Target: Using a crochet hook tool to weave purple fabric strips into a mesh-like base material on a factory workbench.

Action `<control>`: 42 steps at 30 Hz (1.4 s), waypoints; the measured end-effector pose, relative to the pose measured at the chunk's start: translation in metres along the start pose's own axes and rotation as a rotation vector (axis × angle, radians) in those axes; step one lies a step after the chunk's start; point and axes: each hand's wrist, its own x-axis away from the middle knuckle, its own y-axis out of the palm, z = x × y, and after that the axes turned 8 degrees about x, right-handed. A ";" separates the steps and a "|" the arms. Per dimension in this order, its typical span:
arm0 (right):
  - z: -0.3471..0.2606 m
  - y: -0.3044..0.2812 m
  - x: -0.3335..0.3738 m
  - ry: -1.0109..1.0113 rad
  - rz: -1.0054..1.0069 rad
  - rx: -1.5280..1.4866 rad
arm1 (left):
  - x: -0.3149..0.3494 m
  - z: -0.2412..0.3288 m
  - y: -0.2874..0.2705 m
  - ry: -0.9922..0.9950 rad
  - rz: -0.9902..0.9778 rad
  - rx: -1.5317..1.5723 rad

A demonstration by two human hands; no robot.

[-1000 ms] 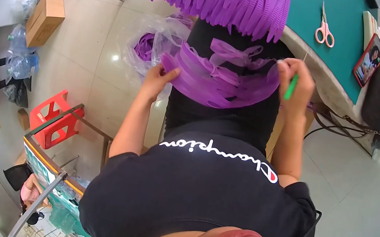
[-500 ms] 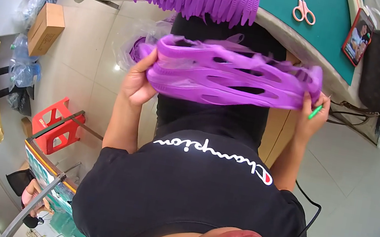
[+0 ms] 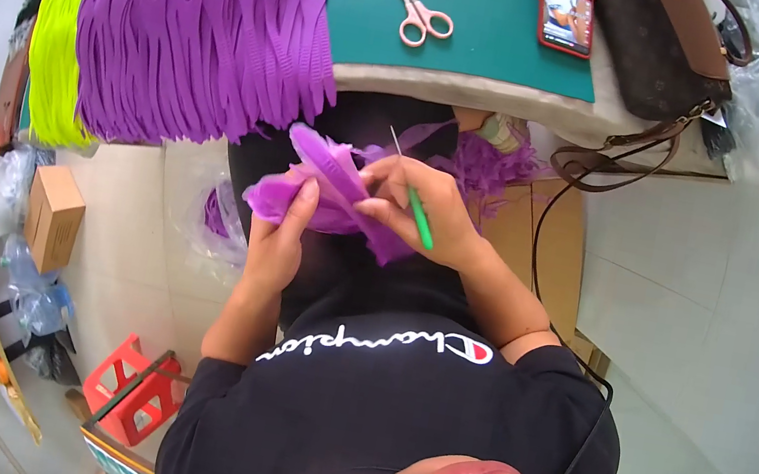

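Observation:
A soft purple rubbery piece (image 3: 336,168), with slots and ribbed edges, is bunched up over my lap. My left hand (image 3: 277,244) pinches its left end, thumb on top. My right hand (image 3: 430,210) is closed at its right side, the fingertips on the purple material. Held across that same hand is a slim tool with a green handle (image 3: 420,220). Its thin pointed metal tip (image 3: 394,141) sticks out past the fingers, away from me. How far the right fingers grip the purple piece is partly hidden.
Purple strips (image 3: 209,24) and lime-yellow strips (image 3: 64,39) hang over the table edge at left. On the green mat (image 3: 493,54) lie pink-handled scissors (image 3: 419,19) and a phone (image 3: 567,11). A brown handbag (image 3: 661,53) sits at right; purple scraps (image 3: 488,170) lie below the table edge.
The purple piece was stretched wide between both hands; now it is gathered up. My right hand has come leftward toward my left, keeping the green-handled tool. The whole view has shifted.

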 end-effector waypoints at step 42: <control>0.023 -0.015 0.021 0.253 0.330 -0.579 | -0.036 -0.024 0.036 -0.217 0.103 0.169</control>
